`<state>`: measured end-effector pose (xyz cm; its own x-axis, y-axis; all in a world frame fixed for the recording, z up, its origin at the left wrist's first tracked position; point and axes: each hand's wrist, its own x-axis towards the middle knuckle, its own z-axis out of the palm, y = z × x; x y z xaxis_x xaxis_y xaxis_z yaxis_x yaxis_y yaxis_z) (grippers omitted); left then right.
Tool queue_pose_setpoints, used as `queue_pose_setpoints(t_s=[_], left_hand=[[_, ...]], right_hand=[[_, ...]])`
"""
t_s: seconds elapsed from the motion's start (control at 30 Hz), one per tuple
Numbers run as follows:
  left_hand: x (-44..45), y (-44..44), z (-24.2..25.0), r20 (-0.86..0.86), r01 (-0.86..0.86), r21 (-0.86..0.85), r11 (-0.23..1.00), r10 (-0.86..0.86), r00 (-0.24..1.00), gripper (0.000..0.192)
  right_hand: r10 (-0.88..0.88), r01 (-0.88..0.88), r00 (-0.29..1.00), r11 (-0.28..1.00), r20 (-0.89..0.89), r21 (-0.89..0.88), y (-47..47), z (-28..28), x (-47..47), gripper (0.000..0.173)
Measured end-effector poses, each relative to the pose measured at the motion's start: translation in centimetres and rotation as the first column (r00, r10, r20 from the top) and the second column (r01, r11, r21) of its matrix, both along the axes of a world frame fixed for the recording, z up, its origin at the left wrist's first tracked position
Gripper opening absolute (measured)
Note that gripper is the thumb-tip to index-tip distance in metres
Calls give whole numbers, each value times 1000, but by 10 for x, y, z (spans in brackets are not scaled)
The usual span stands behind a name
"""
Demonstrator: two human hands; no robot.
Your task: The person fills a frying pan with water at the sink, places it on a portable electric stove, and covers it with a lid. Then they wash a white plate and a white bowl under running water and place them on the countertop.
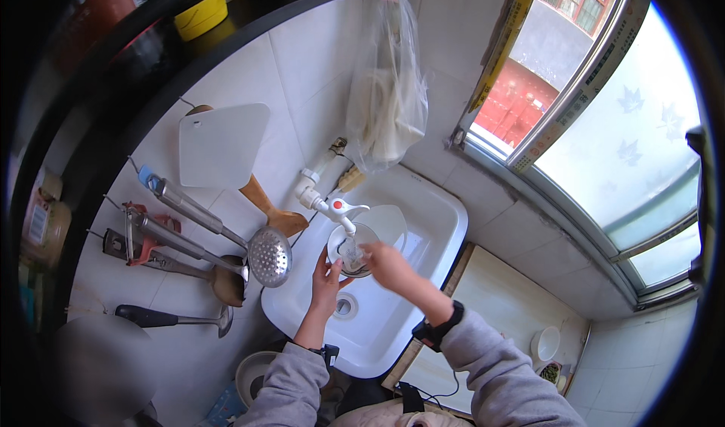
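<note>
Under the spout of a white plastic tap (pixel 338 207), a round bowl (pixel 338 239) is held over the white sink (pixel 433 291). My left hand (pixel 327 280) grips the bowl's near left rim, thumb on top. My right hand (pixel 385 263) is at the bowl's right side, its fingers closed around something whitish and partly see-through; what it is cannot be made out. Water seems to run from the spout into the bowl. Behind the bowl, a pale translucent sheet or board (pixel 391 220) lies in the sink. The drain (pixel 344 306) shows below my hands.
On the left wall hang a white cutting board (pixel 221 146), a skimmer (pixel 269 257), ladles and a wooden spatula (pixel 286 221). A clear plastic bag (pixel 385 115) hangs behind the tap. Right of the sink stands a counter (pixel 498 297) with a white bowl (pixel 545 344), beneath a window.
</note>
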<state>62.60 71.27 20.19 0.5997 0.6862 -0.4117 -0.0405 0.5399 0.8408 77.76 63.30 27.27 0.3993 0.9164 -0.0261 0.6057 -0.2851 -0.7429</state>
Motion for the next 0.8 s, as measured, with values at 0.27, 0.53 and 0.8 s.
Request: queue_pose_setpoints(t_s=[0.27,0.53,0.8], left_hand=[[-10,2,-11,-44,-39,4,999,39,998,62],[-18,4,-17,-92,0,-30,1000,-3,996,50],[-25,-7,-27,-145,74,-155,985,-97,985,48]], right_hand=[[287,-291,944,957,-164,0,27,-66,-10,20],[392,-391,920,920,-21,33,27,-64,-9,20],[510,-528,806,849,300,-23,22,-62,1,10]])
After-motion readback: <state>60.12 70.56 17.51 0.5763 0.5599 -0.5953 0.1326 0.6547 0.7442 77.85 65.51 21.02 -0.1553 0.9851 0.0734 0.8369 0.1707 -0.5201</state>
